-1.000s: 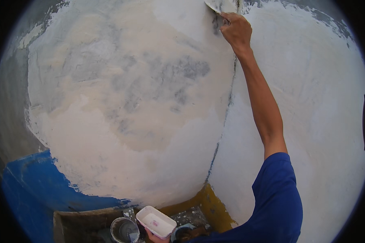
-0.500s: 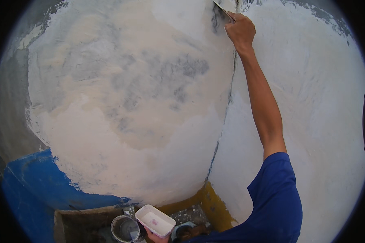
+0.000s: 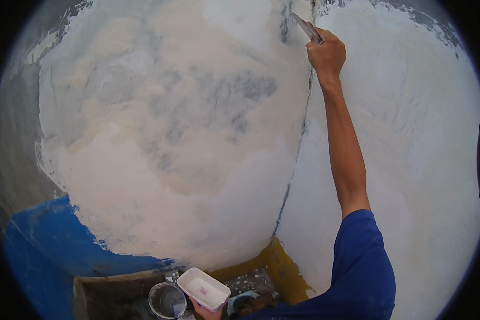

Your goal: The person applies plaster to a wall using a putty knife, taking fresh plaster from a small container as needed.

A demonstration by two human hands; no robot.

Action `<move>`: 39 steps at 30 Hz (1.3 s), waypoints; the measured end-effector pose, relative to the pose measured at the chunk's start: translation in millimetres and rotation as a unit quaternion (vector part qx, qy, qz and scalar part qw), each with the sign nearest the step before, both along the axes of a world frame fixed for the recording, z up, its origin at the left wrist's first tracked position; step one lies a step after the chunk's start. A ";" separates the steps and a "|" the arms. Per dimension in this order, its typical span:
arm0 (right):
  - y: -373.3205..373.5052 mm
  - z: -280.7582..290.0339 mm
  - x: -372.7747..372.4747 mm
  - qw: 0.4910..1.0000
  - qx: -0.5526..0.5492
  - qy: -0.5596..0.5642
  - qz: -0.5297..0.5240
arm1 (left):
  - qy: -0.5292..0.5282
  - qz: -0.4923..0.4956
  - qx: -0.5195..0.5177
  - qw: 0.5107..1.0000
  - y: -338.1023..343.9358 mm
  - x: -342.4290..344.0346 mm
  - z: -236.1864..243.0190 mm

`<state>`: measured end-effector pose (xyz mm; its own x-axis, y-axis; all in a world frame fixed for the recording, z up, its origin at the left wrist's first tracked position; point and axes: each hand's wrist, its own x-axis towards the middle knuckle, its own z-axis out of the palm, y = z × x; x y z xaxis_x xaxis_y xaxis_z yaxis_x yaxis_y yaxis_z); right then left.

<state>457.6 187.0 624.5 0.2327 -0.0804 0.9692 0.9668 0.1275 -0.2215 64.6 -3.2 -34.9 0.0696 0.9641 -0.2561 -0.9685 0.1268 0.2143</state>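
Observation:
High on the plastered wall [image 3: 197,160], my right hand [image 3: 326,56] grips a flat metal scraper [image 3: 304,24], its blade angled up-left just beside the dark crack at the corner. A grey smudge sits under and around the blade's tip. Low at the bottom centre, my left hand [image 3: 208,312] is closed on a white rectangular plastic tub [image 3: 210,288] with pale material and a pink mark inside.
A bucket [image 3: 167,298] of grey material stands left of the tub, by a rough concrete basin [image 3: 79,298]. Blue paint [image 3: 42,234] covers the lower left wall and yellow paint [image 3: 282,269] the lower corner. The right wall [image 3: 421,176] is white plaster.
My right hand has moved right and down along the corner, with the scraper turning more steeply and edge-on. The tub in my left hand has risen slightly and shifted a little left.

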 end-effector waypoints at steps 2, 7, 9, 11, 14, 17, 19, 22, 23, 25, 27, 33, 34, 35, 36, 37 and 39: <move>13.6 -16.9 4.5 0.999 -0.012 -0.031 -0.020 | -0.023 -0.009 0.004 1.000 1.5 -1.8 -8.8; 15.2 -97.9 -8.6 0.993 -0.021 -0.112 -0.031 | 0.004 -0.001 -0.013 1.000 -2.1 0.0 -4.5; 10.2 -120.9 -14.4 0.991 -0.053 -0.120 0.028 | -0.003 0.001 -0.016 1.000 -4.2 0.8 -1.0; 5.3 -124.5 -5.8 0.992 -0.055 -0.099 0.056 | 0.016 -0.005 -0.023 1.000 -6.9 2.9 8.2; 0.1 -102.8 2.0 0.995 -0.017 -0.087 0.053 | 0.027 -0.010 -0.021 0.999 -4.8 2.9 6.1; 9.2 -90.5 12.3 0.995 0.026 -0.093 -0.001 | 0.016 -0.023 -0.006 1.000 -3.0 3.0 -3.0; 17.7 -96.8 7.0 0.994 0.007 -0.105 -0.029 | 0.012 -0.030 0.006 0.999 -3.0 3.1 -0.8; 16.8 -135.1 -1.6 0.994 -0.022 -0.102 -0.014 | 0.015 -0.032 -0.006 0.999 -7.5 4.5 3.7; 14.1 -147.2 -4.0 0.994 -0.036 -0.100 0.002 | 0.015 -0.029 -0.023 0.999 -8.0 4.9 5.2; 4.0 -159.4 -10.2 0.994 -0.059 -0.089 0.033 | 0.013 -0.024 -0.040 0.999 -9.5 3.9 4.6; -1.9 -157.2 -7.6 0.992 -0.080 -0.078 0.062 | 0.058 -0.019 -0.051 0.997 -10.9 2.1 3.7; 21.4 -104.3 2.9 0.992 0.014 -0.065 -0.109 | 0.004 -0.017 0.041 0.999 -9.5 13.4 60.7; 30.8 -110.3 -5.4 0.992 0.013 -0.063 -0.111 | 0.006 -0.020 0.040 0.999 -10.3 13.4 60.5; 43.2 -118.7 -14.0 0.989 -0.011 -0.080 -0.122 | 0.012 -0.019 0.035 0.999 -10.9 15.0 59.9; 52.2 -123.3 -21.0 0.987 -0.033 -0.095 -0.126 | 0.020 -0.013 0.033 0.999 -8.6 12.9 60.5; 45.9 -127.3 -27.6 0.988 -0.032 -0.094 -0.123 | 0.021 -0.009 0.033 0.999 -8.1 10.7 58.2; 22.6 -137.2 -34.2 0.992 -0.053 -0.111 0.032 | -0.019 -0.020 0.027 0.999 -8.4 8.3 51.6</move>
